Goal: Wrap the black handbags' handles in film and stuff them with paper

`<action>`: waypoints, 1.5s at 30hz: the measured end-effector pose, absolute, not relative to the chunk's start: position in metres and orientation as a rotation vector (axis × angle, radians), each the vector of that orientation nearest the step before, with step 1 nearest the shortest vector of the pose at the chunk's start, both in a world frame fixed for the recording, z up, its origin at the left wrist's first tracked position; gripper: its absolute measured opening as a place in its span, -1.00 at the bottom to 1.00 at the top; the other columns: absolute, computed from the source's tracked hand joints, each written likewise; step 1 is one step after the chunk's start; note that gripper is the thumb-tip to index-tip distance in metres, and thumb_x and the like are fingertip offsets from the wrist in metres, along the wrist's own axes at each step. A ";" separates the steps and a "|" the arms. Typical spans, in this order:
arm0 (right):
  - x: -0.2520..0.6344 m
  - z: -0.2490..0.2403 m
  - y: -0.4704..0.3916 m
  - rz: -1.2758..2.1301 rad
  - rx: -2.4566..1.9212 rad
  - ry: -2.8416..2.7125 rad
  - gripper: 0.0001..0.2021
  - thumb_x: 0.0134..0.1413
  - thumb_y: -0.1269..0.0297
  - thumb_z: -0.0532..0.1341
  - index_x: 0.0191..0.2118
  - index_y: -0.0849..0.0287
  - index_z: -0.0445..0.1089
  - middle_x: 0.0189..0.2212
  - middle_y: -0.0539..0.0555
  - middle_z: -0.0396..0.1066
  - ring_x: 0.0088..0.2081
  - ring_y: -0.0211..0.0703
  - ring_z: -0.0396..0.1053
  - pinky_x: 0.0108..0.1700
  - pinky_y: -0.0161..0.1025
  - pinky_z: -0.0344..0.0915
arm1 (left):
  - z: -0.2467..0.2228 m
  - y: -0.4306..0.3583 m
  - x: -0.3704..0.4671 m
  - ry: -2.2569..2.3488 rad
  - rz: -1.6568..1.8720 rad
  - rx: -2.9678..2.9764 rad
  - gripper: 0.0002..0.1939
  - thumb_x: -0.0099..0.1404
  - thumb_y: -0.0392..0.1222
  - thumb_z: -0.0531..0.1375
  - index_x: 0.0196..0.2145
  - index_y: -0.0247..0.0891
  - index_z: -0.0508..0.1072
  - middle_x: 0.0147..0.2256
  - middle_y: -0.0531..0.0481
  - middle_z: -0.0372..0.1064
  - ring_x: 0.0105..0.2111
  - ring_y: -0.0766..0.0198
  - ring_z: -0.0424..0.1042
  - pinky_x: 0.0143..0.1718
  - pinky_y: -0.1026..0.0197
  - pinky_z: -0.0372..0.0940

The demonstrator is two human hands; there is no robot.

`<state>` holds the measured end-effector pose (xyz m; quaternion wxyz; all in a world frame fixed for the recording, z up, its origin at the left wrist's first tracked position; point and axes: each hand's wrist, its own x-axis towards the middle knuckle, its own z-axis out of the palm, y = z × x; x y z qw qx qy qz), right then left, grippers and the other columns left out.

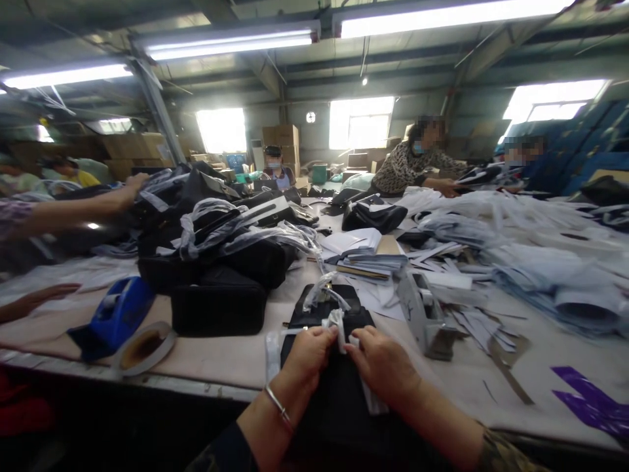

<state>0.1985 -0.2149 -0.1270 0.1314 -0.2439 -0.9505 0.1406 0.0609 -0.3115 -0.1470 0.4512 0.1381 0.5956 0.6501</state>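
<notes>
A black bag (pixel 337 387) lies in front of me at the table's near edge, its handle (pixel 327 295) wrapped in clear plastic. My left hand (pixel 309 354) is closed, pinching a crumpled white wrapping strip (pixel 336 320) over the middle of the bag. Close beside it, my right hand (pixel 386 364) has its thumb and fingers bent together at a small white edge of wrapping; the fingers partly hide it. More white strip (pixel 374 400) shows beneath the right hand, along the bag's side. A clear plastic-wrapped strap (pixel 272 357) lies at the bag's left.
Black bags (pixel 219 298) are piled on the left, near a blue tape dispenser (pixel 120 308) and a tape roll (pixel 145 347). A grey tape dispenser (pixel 425 314), paper sheets (pixel 356 242) and purple plastic (pixel 590 400) lie rightward. Co-workers' arms (pixel 83 213) reach in from the left; another person (pixel 410 164) stands across.
</notes>
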 end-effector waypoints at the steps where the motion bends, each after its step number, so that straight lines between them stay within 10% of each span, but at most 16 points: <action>1: 0.205 -0.126 -0.213 0.430 -0.788 -2.752 -0.71 0.34 0.08 0.11 -0.19 0.17 0.47 -0.27 0.17 0.52 -0.24 0.00 0.49 -0.24 -0.19 0.24 | -0.147 -0.312 0.063 1.510 1.611 0.358 -0.51 -0.01 0.19 0.42 -0.52 -0.28 0.36 -0.71 0.25 0.00 -0.72 0.51 -0.10 -0.68 0.33 -0.26; 10: 0.225 -0.135 -0.223 0.738 -1.124 -2.794 -0.56 -0.04 0.18 0.32 -0.01 0.22 0.41 -0.36 0.17 0.56 -0.27 0.10 0.52 -0.29 -0.16 0.22 | -0.149 -0.312 0.081 1.654 1.672 0.438 -0.68 0.13 0.02 0.35 -0.51 -0.32 0.51 -0.65 0.17 0.16 -0.63 0.46 0.00 -0.56 0.32 -0.04; 17: 0.242 -0.133 -0.225 1.770 -1.029 -2.140 -0.66 0.00 0.06 0.24 -0.23 0.24 0.48 -0.36 0.11 0.55 -0.32 0.00 0.46 -0.33 -0.21 0.30 | -0.148 -0.319 0.082 1.696 1.600 0.559 -0.75 0.21 -0.06 0.25 -0.38 -0.32 0.59 -0.46 0.02 0.46 -0.47 0.32 0.30 -0.44 0.30 0.15; 29: 0.217 -0.133 -0.283 2.094 -1.017 -1.845 -0.52 -0.09 -0.16 0.34 -0.29 0.23 0.50 -0.65 -0.07 0.27 -0.61 -0.29 0.17 -0.57 -0.34 0.11 | -0.123 -0.359 0.085 1.758 1.304 0.867 -0.77 0.24 -0.20 0.11 -0.45 -0.33 0.52 -0.47 -0.01 0.44 -0.46 0.27 0.30 -0.44 0.28 0.15; 45: 0.234 -0.129 -0.261 1.996 -0.980 -2.313 -0.65 0.04 -0.02 0.21 -0.33 0.22 0.45 -0.59 -0.01 0.37 -0.59 -0.27 0.30 -0.53 -0.33 0.21 | -0.139 -0.376 0.098 2.053 1.212 1.194 -0.73 0.25 -0.05 0.27 -0.49 -0.23 0.37 -0.41 -0.02 0.35 -0.38 0.22 0.31 -0.36 0.21 0.10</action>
